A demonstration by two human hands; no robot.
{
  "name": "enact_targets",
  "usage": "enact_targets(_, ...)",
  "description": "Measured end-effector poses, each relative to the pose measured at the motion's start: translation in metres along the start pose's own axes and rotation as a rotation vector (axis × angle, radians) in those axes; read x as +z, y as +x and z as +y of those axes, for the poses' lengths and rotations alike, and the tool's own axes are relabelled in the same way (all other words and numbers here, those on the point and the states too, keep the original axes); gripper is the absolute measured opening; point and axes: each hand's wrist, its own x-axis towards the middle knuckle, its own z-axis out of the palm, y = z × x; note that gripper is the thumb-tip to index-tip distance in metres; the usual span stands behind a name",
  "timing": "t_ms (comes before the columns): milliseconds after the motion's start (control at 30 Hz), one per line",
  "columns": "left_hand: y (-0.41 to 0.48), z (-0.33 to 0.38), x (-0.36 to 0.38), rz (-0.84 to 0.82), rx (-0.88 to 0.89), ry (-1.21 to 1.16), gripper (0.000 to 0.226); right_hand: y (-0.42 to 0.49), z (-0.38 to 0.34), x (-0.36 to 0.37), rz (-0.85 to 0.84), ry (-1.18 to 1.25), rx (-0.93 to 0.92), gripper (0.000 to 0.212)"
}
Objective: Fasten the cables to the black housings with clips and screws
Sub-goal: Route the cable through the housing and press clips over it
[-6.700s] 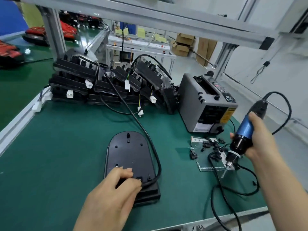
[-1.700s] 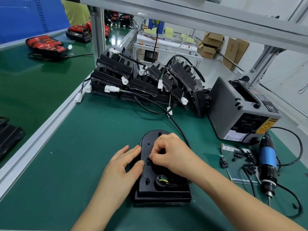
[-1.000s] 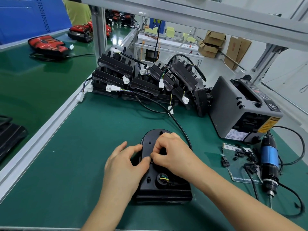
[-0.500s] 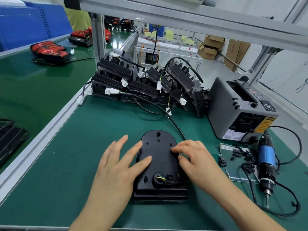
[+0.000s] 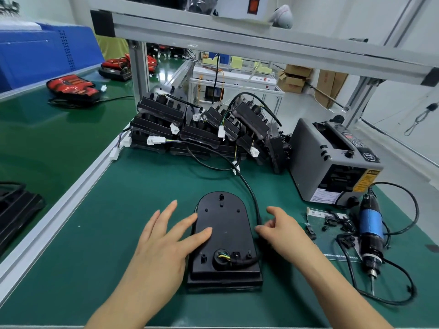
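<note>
Left hand (image 5: pixel 166 238) flat, fingers straight and spread, tips pressing the left edge of the black housing (image 5: pixel 225 233). Right hand (image 5: pixel 280 231) loosely curled, holding nothing, just right of the housing. Clips (image 5: pixel 337 222) and screwdriver (image 5: pixel 370 226) lie right of those fingers, untouched. Cable (image 5: pixel 251 200) leaves the housing's near end, passes the right fingertips (contact unclear), and runs off to the housing pile (image 5: pixel 202 131). Risk: the unclipped cable springs off route, or the housing slides under light pressure.

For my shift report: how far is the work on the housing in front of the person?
Done: the cable is routed into the near housing. In hand: the left hand lies flat on it, the right hand is beside the cable. Left: likely screwing; the screwdriver lies unused, loose clips beside it.
</note>
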Motion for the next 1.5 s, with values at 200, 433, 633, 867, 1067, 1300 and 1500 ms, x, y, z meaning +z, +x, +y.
enact_targets(200, 0.033, -0.026, -0.001, 0.011, -0.226, -0.48, 0.061, 0.004, 0.002, 0.0, 0.1, 0.477, 0.008, 0.031)
enact_targets(433, 0.137, -0.067, -0.007, 0.124, -0.521, -0.226, 0.072, -0.007, -0.004, -0.008, 0.142, 0.47, -0.201, 0.035)
enact_targets(633, 0.192, -0.068, -0.01, 0.16, -0.496, -0.179, 0.054, -0.015, -0.011, -0.014, 0.162, 0.346, -0.346, 0.04)
enact_targets(867, 0.175, -0.087, -0.043, 0.296, -0.407, -0.002, 0.03, 0.002, 0.001, -0.006, 0.142, 0.301, -0.157, 0.022)
enact_targets(1067, 0.111, -0.063, -0.03, -0.098, -0.9, -1.023, 0.016, 0.004, 0.008, 0.008, 0.035, 0.006, -0.122, 0.03)
enact_targets(1300, 0.046, -0.036, 0.003, -0.356, -0.589, -0.571, 0.028, -0.012, 0.006, 0.007, -0.099, -0.134, -0.172, 0.055)
enact_targets(1500, 0.031, 0.006, -0.002, -0.401, -0.533, -0.477, 0.033, -0.024, -0.005, 0.018, -0.189, 0.007, -0.214, 0.046)
